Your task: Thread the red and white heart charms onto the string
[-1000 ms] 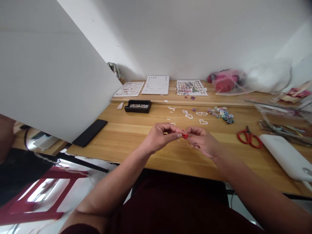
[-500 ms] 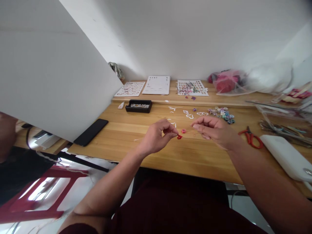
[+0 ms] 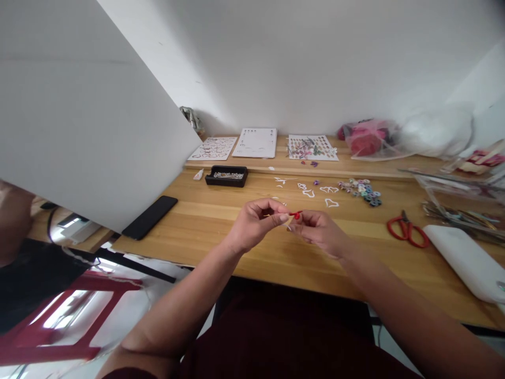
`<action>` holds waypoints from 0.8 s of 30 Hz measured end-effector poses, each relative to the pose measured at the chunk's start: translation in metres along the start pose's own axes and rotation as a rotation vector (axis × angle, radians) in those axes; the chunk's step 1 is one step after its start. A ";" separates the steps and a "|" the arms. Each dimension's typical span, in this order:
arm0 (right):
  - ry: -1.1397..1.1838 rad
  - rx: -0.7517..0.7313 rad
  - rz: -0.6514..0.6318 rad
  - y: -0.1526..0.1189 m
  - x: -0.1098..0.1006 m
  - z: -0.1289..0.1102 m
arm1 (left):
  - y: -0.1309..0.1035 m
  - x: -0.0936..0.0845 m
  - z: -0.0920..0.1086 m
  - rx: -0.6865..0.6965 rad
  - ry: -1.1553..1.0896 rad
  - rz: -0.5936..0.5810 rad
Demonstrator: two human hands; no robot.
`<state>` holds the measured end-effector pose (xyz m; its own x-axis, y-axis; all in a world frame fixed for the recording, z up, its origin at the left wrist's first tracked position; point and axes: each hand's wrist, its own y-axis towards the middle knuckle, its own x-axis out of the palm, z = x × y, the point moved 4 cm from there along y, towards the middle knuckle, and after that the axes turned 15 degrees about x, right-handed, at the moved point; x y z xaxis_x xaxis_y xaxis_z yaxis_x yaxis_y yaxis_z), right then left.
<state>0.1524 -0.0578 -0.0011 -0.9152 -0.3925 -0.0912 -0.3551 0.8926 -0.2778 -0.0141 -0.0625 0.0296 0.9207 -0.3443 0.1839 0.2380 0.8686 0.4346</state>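
Over the middle of the desk, my left hand (image 3: pixel 258 223) pinches a small red looped piece (image 3: pixel 296 215) between thumb and forefinger. My right hand (image 3: pixel 319 231) has its fingers pinched together against the right side of that piece. What those fingers hold is too small to make out. Beyond the hands lie white outline cut-outs (image 3: pixel 308 193), one curved shape (image 3: pixel 332 202) nearer to my right hand. A cluster of small coloured thread bobbins (image 3: pixel 361 189) sits farther to the right.
Red-handled snips (image 3: pixel 407 230) and a white power bank (image 3: pixel 465 263) lie on the right. A black tray of beads (image 3: pixel 226 176) and a black phone (image 3: pixel 150 217) are on the left. Patterned sheets (image 3: pixel 255 142) rest on the back ledge. Another person's arm (image 3: pixel 13 221) shows beyond the partition.
My right hand has moved left, bringing its fingertips up to the red piece in my left hand. The small pinkish-red bobbin seen between the hands before is out of sight now.
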 end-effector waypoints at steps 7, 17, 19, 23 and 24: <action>-0.291 -0.013 0.100 -0.011 -0.016 -0.001 | -0.004 -0.007 -0.001 -0.017 0.098 0.089; 0.123 -0.248 0.090 -0.021 0.004 -0.033 | -0.002 -0.001 0.000 -0.031 0.118 0.152; 0.208 -0.173 0.076 -0.018 0.014 -0.029 | -0.002 0.001 0.000 -0.027 0.093 0.159; 0.247 -0.098 0.145 -0.015 0.021 -0.019 | -0.004 0.000 -0.001 -0.026 0.061 0.219; 0.245 -0.096 0.165 -0.015 0.021 -0.018 | -0.004 0.000 -0.002 -0.027 0.058 0.235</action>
<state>0.1349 -0.0755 0.0179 -0.9766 -0.1859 0.1086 -0.2036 0.9613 -0.1855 -0.0149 -0.0654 0.0264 0.9677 -0.1113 0.2264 0.0226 0.9321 0.3615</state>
